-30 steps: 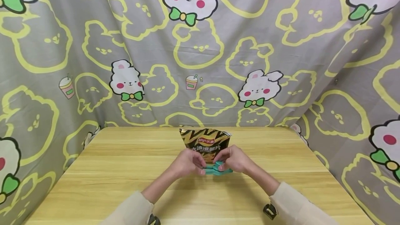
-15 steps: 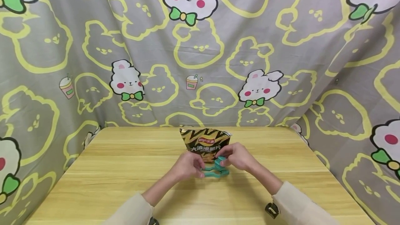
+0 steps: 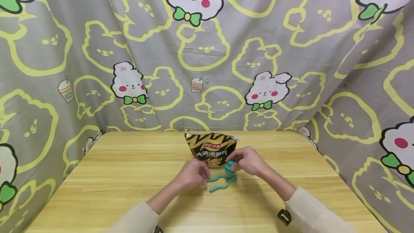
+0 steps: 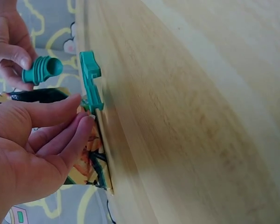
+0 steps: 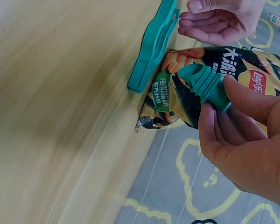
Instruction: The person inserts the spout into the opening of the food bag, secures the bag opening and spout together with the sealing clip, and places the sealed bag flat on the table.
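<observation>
My right hand [image 3: 249,161] pinches a teal threaded spout [image 5: 206,85] between thumb and fingers, its hollow end turned away from the palm. A teal bag clip [image 3: 232,179] rests on the table below it, with its two wavy arms spread apart. The right wrist view shows a gap between spout and clip. Beside the clip's left end is my left hand [image 3: 191,172], fingers loosely bent, thumb near the fingertips and nothing held. Just behind both hands stands a black and gold bag of potato chips [image 3: 210,147], its lower part partly covered by the hands.
The wooden table [image 3: 129,190] stretches around the hands on all sides. A grey curtain [image 3: 207,60] printed with yellow outlines and white cartoon animals hangs behind the table and along both sides.
The clip's arms have spread apart, and the left fingers have let go of it. The right hand has lifted the spout slightly up and to the right of the clip. The bag stays put.
</observation>
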Motion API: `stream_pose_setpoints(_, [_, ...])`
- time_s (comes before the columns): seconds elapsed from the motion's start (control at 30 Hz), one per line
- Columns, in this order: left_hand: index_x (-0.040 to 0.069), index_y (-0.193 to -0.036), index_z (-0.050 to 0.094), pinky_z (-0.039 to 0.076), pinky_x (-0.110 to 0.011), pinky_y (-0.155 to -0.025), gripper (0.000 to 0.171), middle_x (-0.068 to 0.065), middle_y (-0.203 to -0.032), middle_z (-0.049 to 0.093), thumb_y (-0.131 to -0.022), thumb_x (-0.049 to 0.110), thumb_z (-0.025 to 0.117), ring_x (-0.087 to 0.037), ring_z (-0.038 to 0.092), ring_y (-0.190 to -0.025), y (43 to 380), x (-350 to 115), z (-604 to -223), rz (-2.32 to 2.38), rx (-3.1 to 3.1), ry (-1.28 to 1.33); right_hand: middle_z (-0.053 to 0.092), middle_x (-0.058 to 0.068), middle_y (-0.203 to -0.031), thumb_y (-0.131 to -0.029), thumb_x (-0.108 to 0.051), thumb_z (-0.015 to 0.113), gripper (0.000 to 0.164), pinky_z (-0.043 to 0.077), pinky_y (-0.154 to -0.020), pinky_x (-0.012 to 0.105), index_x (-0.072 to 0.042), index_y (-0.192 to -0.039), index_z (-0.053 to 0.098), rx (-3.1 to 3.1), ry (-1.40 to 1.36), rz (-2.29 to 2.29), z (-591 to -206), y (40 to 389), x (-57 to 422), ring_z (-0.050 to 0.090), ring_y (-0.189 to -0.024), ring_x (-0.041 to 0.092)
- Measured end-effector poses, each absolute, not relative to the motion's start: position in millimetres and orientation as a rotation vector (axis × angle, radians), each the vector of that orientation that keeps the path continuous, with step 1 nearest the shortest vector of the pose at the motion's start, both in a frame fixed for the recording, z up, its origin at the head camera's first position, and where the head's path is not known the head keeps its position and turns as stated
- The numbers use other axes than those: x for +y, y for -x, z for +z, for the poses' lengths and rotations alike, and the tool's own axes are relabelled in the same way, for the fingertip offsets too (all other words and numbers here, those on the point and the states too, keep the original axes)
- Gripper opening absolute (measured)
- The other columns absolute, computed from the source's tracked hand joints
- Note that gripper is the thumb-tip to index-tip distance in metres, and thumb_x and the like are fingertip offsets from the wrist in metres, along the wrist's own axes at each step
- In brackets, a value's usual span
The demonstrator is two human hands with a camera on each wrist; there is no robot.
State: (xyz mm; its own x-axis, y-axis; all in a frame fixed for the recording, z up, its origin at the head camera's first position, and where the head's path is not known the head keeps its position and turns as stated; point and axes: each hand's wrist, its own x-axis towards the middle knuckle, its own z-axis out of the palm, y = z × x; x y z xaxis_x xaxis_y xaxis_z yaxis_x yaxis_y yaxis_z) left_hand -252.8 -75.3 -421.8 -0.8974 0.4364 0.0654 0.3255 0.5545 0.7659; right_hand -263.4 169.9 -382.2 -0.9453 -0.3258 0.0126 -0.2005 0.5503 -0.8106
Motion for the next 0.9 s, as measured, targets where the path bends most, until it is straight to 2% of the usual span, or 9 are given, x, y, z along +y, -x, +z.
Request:
stream_pose_setpoints(0.13, [-0.001, -0.089, 0.073, 0.055, -0.023, -0.066, 0.026, -0.010, -0.082, 0.072, -0.066, -0.013, 0.079, -0.013, 0.063, -0.072, 253.1, -75.9, -420.2, 1.280, 2.653, -0.658, 0.078, 0.007, -0.091, -0.079, 0.002, 0.079, 0.023, 0.058, -0.077, 0.032, -0.001, -0.102, 0.078, 2.644, 0.450, -1.359, -381.4, 263.3, 171.6, 0.071, -0.084, 0.015])
stream_pose_setpoints(0.37, [0.002, -0.095, 0.075, 0.055, -0.027, -0.070, 0.018, -0.004, -0.085, 0.074, -0.079, 0.000, 0.081, -0.011, 0.065, -0.076, 252.7, -77.0, -404.6, 1.227, 2.729, -0.704, 0.078, 0.007, -0.091, -0.079, 0.002, 0.079, 0.023, 0.059, -0.075, 0.033, -0.001, -0.102, 0.078, 2.652, 0.453, -1.351, -377.7, 262.3, 173.1, 0.071, -0.083, 0.015])
stream_pose_setpoints(0.67, [0.003, -0.107, 0.076, 0.057, -0.029, -0.069, 0.021, -0.004, -0.089, 0.076, -0.088, 0.009, 0.078, -0.012, 0.070, -0.078, 251.5, -71.9, -350.0, 1.125, 2.864, -0.879, 0.077, 0.005, -0.092, -0.080, 0.001, 0.079, 0.022, 0.058, -0.075, 0.034, -0.003, -0.102, 0.078, 2.658, 0.441, -1.336, -371.8, 261.1, 173.5, 0.070, -0.082, 0.015])
stream_pose_setpoints(0.9, [0.007, -0.105, 0.078, 0.059, -0.029, -0.069, 0.016, -0.007, -0.094, 0.078, -0.089, 0.009, 0.077, -0.015, 0.073, -0.079, 247.5, -62.3, -305.4, 1.035, 3.057, -1.064, 0.077, 0.006, -0.092, -0.081, -0.001, 0.080, 0.020, 0.058, -0.074, 0.033, -0.006, -0.101, 0.079, 2.656, 0.462, -1.349, -368.6, 261.9, 172.6, 0.070, -0.081, 0.014])
